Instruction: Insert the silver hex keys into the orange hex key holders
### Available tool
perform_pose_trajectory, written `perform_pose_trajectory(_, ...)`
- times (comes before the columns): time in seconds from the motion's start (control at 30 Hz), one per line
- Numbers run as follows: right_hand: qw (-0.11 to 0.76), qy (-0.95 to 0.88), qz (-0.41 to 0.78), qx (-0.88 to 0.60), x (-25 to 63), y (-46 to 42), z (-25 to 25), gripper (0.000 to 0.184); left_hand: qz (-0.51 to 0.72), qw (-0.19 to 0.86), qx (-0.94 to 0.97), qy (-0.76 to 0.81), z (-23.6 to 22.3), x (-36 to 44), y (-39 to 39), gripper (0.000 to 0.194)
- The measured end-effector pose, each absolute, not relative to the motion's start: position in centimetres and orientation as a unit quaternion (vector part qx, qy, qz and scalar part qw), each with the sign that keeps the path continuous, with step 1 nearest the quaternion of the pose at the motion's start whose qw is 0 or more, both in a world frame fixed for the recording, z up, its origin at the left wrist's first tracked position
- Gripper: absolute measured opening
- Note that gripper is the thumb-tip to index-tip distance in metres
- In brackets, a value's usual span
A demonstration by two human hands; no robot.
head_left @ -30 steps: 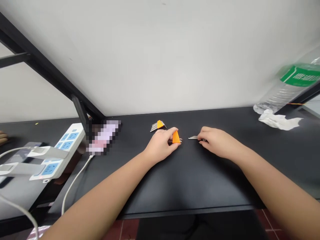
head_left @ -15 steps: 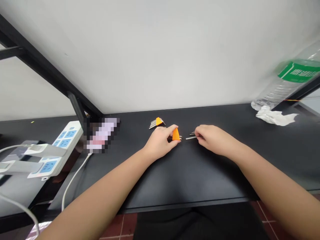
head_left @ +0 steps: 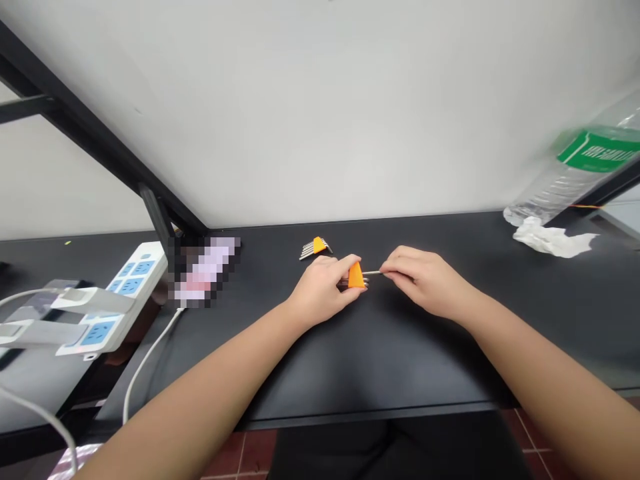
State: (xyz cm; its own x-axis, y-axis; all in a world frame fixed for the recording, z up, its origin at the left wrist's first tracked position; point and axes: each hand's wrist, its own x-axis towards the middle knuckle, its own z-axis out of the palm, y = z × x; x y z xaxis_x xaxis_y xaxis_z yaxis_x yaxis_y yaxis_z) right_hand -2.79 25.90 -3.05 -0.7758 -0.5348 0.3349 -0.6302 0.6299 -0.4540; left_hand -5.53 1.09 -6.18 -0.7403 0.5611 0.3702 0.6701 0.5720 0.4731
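My left hand (head_left: 319, 291) is closed around an orange hex key holder (head_left: 356, 275), gripping it between thumb and fingers. Short metal key ends stick out of the holder's right side. Between the fingertips of my right hand (head_left: 425, 279) is a thin metal hex key (head_left: 373, 273), pointing left. Its far end meets the holder's right edge; how deep it sits in a slot I cannot tell. Just behind my left hand, a second orange holder (head_left: 319, 245) lies on the black table (head_left: 370, 360) with several hex keys in it.
At the left are a white power strip (head_left: 120, 287) with plugs and a pixelated phone-like object (head_left: 207, 267) on a white cable (head_left: 153, 357). A large clear bottle (head_left: 545, 193) leans at the right by a crumpled tissue (head_left: 553, 239). A wall (head_left: 350, 113) rises behind the table.
My right hand has shifted slightly left, and the hex key in its fingers now reaches the orange holder. The loose keys seen by my right fingertips before no longer show. My left hand stays on the holder.
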Motion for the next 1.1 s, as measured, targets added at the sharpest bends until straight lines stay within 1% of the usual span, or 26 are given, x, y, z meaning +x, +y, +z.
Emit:
perform_pose_trajectory(0.23, 0.105, -0.889, 0.294, 0.334, -2.8, 26.1, -2.9, 0.023, -0.306, 0.088, -0.339, -0.885, -6.1, -5.7, 1.0, 0.042)
perform_pose_trajectory(0.33, 0.128, -0.878, 0.301, 0.350, -2.9, 26.2, -3.3, 0.023, -0.299, 0.092, -0.336, -0.888, -6.2, -5.7, 1.0, 0.041)
perform_pose_trajectory(0.47, 0.140, -0.881, 0.273, 0.359, -2.7, 26.2, -3.5, 0.022, -0.288, 0.127, -0.366, -0.876, -6.4, -5.7, 1.1, 0.040)
perform_pose_trajectory(0.6, 0.117, -0.886, 0.264, 0.364, -2.1, 25.0, -3.7, 0.024, -0.282, 0.163, -0.399, -0.857, -6.5, -5.6, 1.2, 0.041)
perform_pose_trajectory(0.7, 0.078, -0.876, 0.315, 0.357, -1.9, 23.9, -3.9, 0.023, -0.275, 0.138, -0.422, -0.853, -6.3, -5.4, 1.4, 0.034)
perform_pose_trajectory(0.77, 0.056, -0.873, 0.364, 0.320, -2.1, 23.6, -4.0, 0.020, -0.278, 0.117, -0.417, -0.857, -6.2, -5.3, 1.5, 0.028)
perform_pose_trajectory(0.87, 0.024, -0.867, 0.422, 0.264, -2.6, 23.8, -4.2, 0.016, -0.315, 0.134, -0.386, -0.857, -6.0, -5.4, 1.5, 0.036)
perform_pose_trajectory(0.93, 0.006, -0.858, 0.443, 0.259, -3.0, 23.9, -4.4, 0.017, -0.330, 0.146, -0.377, -0.853, -6.1, -5.4, 1.4, 0.041)
perform_pose_trajectory(1.0, 0.007, -0.855, 0.443, 0.271, -3.2, 24.0, -4.4, 0.018, -0.326, 0.143, -0.382, -0.853, -6.2, -5.5, 1.3, 0.041)
perform_pose_trajectory(1.1, 0.037, -0.870, 0.386, 0.306, -3.3, 24.4, -4.0, 0.020, -0.325, 0.130, -0.392, -0.850, -6.4, -5.7, 1.3, 0.042)
